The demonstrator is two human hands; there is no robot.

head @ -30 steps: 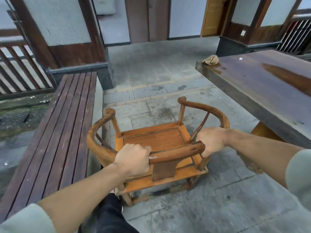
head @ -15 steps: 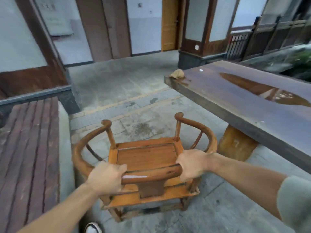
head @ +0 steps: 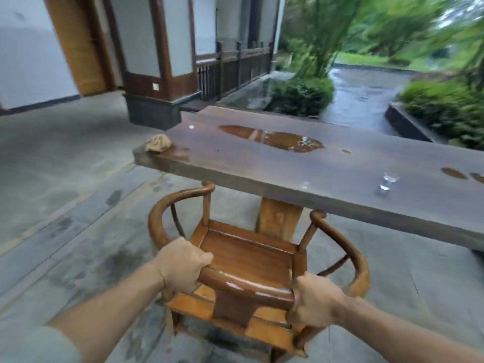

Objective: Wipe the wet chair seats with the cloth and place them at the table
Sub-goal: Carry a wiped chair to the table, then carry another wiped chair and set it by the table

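A round-backed wooden chair (head: 246,255) stands in front of me, its open side facing the long dark wooden table (head: 327,163). My left hand (head: 183,265) grips the curved back rail on the left. My right hand (head: 314,299) grips the same rail on the right. The chair's armrest tips reach just under the table's near edge. A crumpled tan cloth (head: 158,143) lies on the table's left corner, apart from both hands. The chair seat looks glossy.
Puddles (head: 272,138) lie on the tabletop, and a small clear glass (head: 387,182) stands toward its right. A thick wooden table leg (head: 277,218) rises behind the chair. The stone floor is damp. A pillar, railing and green bushes stand beyond.
I have turned right with the chair, away from the slatted bench, and carried it up to the table's near edge. Both hands have kept their hold on the back rail.
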